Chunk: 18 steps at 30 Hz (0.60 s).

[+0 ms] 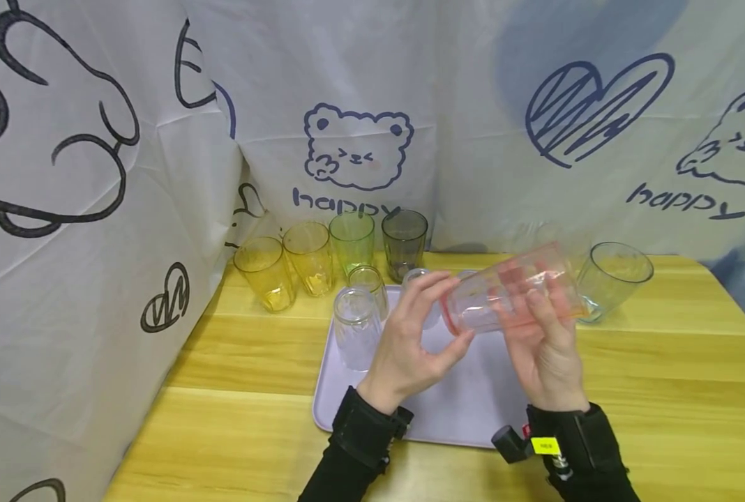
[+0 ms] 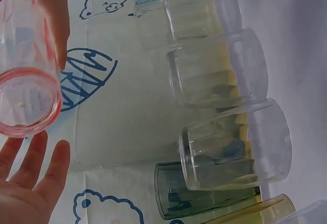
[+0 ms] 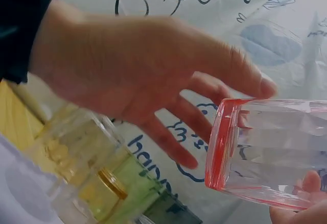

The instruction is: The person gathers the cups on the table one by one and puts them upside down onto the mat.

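Above the tray I hold a pink-tinted glass (image 1: 492,296), tilted nearly on its side. My right hand (image 1: 551,348) grips it around its right part, the thumb on the near side and other fingers seen through the wall. At the base end, my left hand (image 1: 410,335) has the thumb on the rim and fingertips on the far side. The thick pink base (image 2: 28,104) faces the left wrist camera. In the right wrist view, the left hand (image 3: 153,76) has its other fingers spread beside the base.
A lilac tray (image 1: 460,411) carries several clear glasses (image 1: 355,335), apparently upside down. Behind it stand yellow glasses (image 1: 264,275), a green glass (image 1: 352,244) and a dark grey glass (image 1: 404,244). A clear glass (image 1: 617,279) stands right. A printed cloth (image 1: 473,174) hangs behind.
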Available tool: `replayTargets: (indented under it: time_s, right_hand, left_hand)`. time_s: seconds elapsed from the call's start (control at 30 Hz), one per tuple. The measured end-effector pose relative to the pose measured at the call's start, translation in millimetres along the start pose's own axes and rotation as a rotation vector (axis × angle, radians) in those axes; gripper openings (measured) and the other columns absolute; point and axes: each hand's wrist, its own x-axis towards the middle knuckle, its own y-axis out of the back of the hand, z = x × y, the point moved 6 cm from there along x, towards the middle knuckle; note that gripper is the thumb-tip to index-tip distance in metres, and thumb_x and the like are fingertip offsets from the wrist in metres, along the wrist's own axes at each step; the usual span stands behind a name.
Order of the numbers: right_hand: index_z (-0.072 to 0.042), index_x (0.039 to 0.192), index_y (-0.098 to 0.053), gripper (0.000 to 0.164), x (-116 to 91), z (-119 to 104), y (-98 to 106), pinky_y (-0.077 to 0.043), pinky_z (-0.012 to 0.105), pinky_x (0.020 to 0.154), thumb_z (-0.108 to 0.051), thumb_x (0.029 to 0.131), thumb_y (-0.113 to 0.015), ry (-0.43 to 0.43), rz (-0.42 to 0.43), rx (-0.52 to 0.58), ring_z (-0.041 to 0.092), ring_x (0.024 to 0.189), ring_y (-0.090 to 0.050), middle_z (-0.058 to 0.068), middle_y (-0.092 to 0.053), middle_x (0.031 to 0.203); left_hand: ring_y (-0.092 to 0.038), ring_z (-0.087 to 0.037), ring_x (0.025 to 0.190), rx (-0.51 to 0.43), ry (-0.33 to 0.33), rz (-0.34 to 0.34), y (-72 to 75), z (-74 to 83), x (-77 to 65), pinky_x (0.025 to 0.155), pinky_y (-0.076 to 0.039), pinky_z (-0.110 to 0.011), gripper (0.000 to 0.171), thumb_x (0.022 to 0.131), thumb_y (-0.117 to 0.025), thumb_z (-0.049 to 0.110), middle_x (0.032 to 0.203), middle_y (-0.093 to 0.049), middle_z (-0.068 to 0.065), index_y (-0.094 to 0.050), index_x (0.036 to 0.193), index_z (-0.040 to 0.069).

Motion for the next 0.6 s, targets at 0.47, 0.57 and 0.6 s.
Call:
replayTargets:
  time_s: [0.47, 0.57, 0.6]
  right_hand:
    - [-0.022, 0.144, -0.040, 0.056, -4.7, 21.8, 6.4, -0.047, 0.035, 0.112, -0.016, 0.095, -0.067, -0.265, 0.130, 0.235, 0.019, 0.125, -0.060, 0.002, -0.062, 0.134]
    - [-0.019, 0.137, -0.045, 0.047, -5.6, 24.2, 6.1, -0.048, 0.032, 0.112, -0.016, 0.095, -0.067, -0.282, 0.140, 0.249, 0.020, 0.122, -0.062, 0.004, -0.061, 0.133]
    - [-0.018, 0.133, -0.047, 0.043, -6.3, 25.1, 6.1, -0.048, 0.031, 0.112, -0.016, 0.095, -0.067, -0.289, 0.147, 0.254, 0.020, 0.121, -0.062, 0.005, -0.061, 0.132]
  left_hand:
    - [-0.060, -0.023, 0.123, -0.008, 0.014, -0.069, -11.2, -1.2, -2.1, 0.098, -0.055, -0.028, 0.071, 0.081, -0.081, 0.025, 0.142, -0.053, -0.011, -0.047, 0.143, 0.013]
    - [-0.061, -0.021, 0.120, -0.004, 0.022, -0.069, -10.8, -1.3, -2.3, 0.094, -0.055, -0.025, 0.071, 0.081, -0.082, 0.025, 0.141, -0.053, -0.010, -0.048, 0.142, 0.013]
    - [-0.061, -0.021, 0.120, -0.005, 0.023, -0.067, -10.5, -1.3, -2.3, 0.094, -0.056, -0.025, 0.071, 0.081, -0.082, 0.025, 0.141, -0.053, -0.010, -0.048, 0.142, 0.013]
